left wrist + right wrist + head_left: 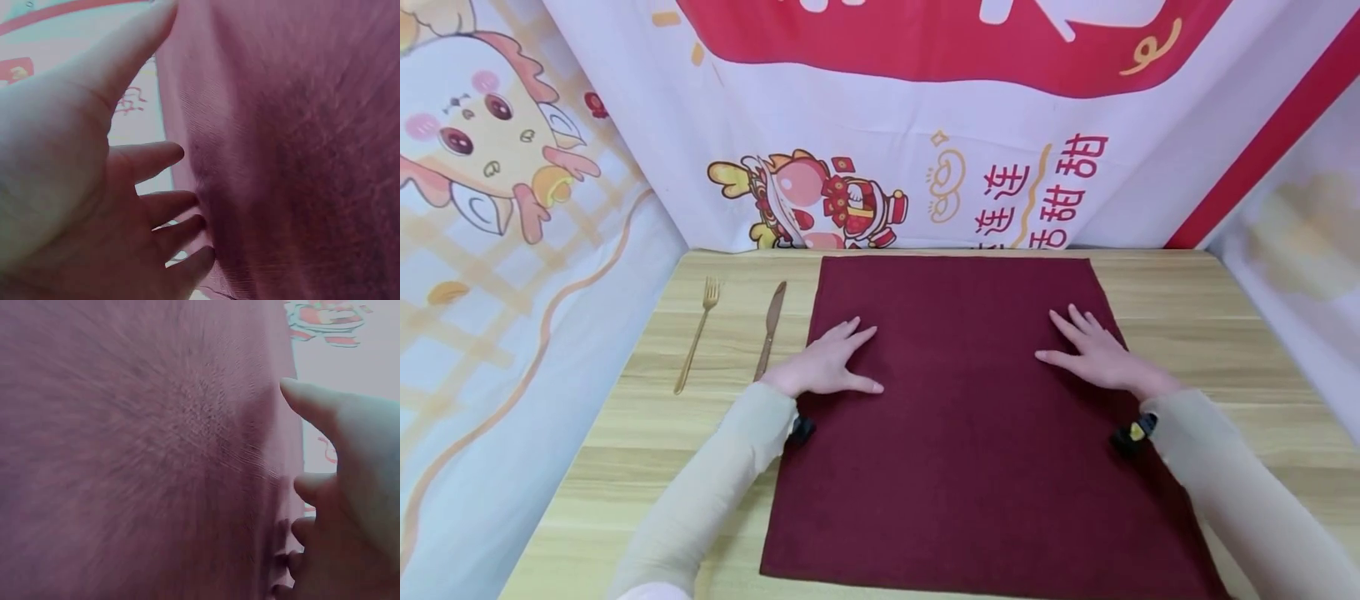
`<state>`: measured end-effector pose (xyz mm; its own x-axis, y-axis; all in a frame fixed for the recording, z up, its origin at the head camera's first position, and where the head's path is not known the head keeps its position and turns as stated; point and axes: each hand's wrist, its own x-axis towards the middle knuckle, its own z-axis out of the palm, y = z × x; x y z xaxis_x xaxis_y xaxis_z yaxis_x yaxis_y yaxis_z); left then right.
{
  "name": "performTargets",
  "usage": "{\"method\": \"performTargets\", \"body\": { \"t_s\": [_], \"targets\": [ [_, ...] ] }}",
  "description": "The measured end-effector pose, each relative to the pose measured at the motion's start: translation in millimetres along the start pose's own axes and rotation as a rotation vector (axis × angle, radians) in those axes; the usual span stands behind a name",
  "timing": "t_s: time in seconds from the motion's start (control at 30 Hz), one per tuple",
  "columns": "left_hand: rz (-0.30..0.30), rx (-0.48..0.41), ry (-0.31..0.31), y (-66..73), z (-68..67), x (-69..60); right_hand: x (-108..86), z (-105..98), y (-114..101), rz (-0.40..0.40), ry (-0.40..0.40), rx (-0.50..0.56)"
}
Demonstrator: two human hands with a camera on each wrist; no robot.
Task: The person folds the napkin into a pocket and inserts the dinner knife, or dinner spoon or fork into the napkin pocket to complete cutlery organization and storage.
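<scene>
A dark red cloth (955, 433) lies spread flat on the wooden table, its far edge near the back wall. On its left part, the left hand (831, 362) rests with fingers spread and thumb toward the middle. The right hand (1093, 354) lies on the cloth's right part, fingers also spread. In the left wrist view, the left hand's (94, 169) fingertips touch the cloth (300, 150). The right wrist view has the right hand (350, 487) with its fingertips at the cloth (137, 450). Neither hand grips anything.
Left of the cloth, a gold fork (700, 329) and a gold knife (771, 327) lie on the wooden table (625, 425); the left wrist partly covers the knife's handle end. Printed white and red fabric (925, 125) hangs behind the table, with more fabric at both sides.
</scene>
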<state>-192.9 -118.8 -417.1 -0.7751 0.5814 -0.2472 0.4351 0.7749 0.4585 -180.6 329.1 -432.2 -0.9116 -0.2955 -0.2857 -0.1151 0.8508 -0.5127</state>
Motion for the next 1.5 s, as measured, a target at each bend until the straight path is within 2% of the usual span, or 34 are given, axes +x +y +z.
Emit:
{"method": "performTargets", "body": {
  "t_s": [0.1,0.27,0.43,0.47,0.6,0.67,0.9,1.03,1.17,1.5],
  "targets": [
    [-0.006,0.025,-0.028,-2.9,-0.7,7.6,20.5,2.3,7.3,-0.015,0.018,-0.032],
    [-0.007,0.041,-0.066,-4.1,-2.6,5.6,37.5,1.8,25.5,-0.02,0.01,-0.066],
    [-0.008,0.084,-0.09,-10.9,-0.5,3.1,32.1,1.3,28.3,-0.008,0.003,-0.093],
    [-0.002,0.092,-0.088,-16.2,2.8,5.1,29.3,0.4,26.2,-0.009,0.004,-0.096],
    [-0.024,0.141,-0.1,-26.0,10.2,12.3,21.4,-3.0,18.4,-0.029,0.013,-0.083],
    [-0.038,0.146,-0.087,-28.6,12.7,17.1,20.2,-3.9,16.2,-0.031,0.019,-0.077],
    [-0.103,0.13,-0.013,-18.0,-1.0,30.7,31.0,-3.7,11.6,0.001,0.022,-0.063],
    [-0.13,0.092,-0.056,-15.0,-10.5,32.2,37.3,-2.6,12.5,0.025,-0.024,-0.078],
    [-0.143,0.081,-0.105,-15.3,-12.6,31.4,40.6,-0.7,18.2,0.042,-0.042,-0.122],
    [-0.184,0.077,-0.12,-9.6,-10.3,24.4,37.0,4.0,24.2,0.019,-0.041,-0.129]
  ]
}}
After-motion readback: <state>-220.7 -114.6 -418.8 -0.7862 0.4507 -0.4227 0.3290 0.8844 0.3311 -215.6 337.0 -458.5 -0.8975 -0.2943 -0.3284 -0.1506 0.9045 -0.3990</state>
